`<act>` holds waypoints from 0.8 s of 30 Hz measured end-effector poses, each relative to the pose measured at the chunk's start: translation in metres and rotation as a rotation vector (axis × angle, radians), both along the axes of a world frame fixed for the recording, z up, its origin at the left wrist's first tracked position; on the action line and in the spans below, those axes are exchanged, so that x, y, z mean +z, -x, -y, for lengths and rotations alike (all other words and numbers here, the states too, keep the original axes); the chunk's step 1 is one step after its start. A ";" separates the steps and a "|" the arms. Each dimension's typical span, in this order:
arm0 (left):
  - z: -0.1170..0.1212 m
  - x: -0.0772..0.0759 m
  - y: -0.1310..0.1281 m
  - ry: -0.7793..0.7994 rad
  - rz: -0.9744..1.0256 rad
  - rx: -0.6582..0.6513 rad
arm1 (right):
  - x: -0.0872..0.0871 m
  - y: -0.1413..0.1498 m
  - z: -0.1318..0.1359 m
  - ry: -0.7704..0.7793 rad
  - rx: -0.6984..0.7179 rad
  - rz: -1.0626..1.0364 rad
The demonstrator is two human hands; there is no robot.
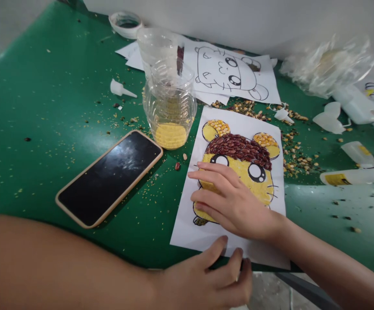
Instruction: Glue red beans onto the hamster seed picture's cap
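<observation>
Along the near edge of the green table point(45, 112), the hamster picture point(240, 150) lies lengthwise away from you; your right hand point(235, 200), nearer, spreads over its middle; your left hand point(209, 277), fingers parted and half-curled, hangs by its near edge, contact unclear.

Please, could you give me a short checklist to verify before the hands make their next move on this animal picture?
1. Right hand off the animal picture: not ok, covers part of it.
2. Left hand touching the paper: cannot tell.
3. Phone away from the picture: ok, lies apart.
4. Yellow grains available: ok, inside a clear cup.
5. Table free of loose grains: not ok, many scattered.
</observation>
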State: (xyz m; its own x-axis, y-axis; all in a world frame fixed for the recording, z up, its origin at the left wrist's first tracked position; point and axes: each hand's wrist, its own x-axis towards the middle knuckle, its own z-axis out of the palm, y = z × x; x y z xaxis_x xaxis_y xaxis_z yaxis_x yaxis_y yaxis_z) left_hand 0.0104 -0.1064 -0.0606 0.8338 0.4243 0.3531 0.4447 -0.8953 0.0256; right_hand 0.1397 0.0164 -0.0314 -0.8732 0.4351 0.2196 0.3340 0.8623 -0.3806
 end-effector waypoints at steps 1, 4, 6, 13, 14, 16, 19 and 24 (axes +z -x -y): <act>-0.001 0.000 0.001 -0.008 0.002 0.001 | 0.000 0.001 0.000 0.002 0.008 0.004; -0.002 0.001 0.001 -0.024 -0.004 -0.015 | 0.000 0.003 0.001 0.006 0.021 0.013; -0.001 0.000 0.001 -0.016 -0.002 -0.019 | -0.001 0.004 0.001 -0.007 0.026 0.018; -0.005 0.001 0.002 -0.011 -0.012 -0.060 | -0.004 0.008 0.003 -0.107 0.041 0.007; -0.007 0.002 0.003 -0.014 -0.020 -0.067 | -0.004 0.008 0.003 -0.102 0.037 0.003; -0.008 0.003 0.004 -0.024 -0.024 -0.060 | -0.005 0.007 0.003 -0.079 0.029 0.001; -0.006 0.003 0.003 -0.035 -0.008 -0.051 | -0.005 0.007 0.003 -0.048 -0.001 -0.015; 0.003 -0.002 -0.001 0.040 0.000 0.012 | -0.003 0.000 -0.004 -0.015 -0.103 -0.096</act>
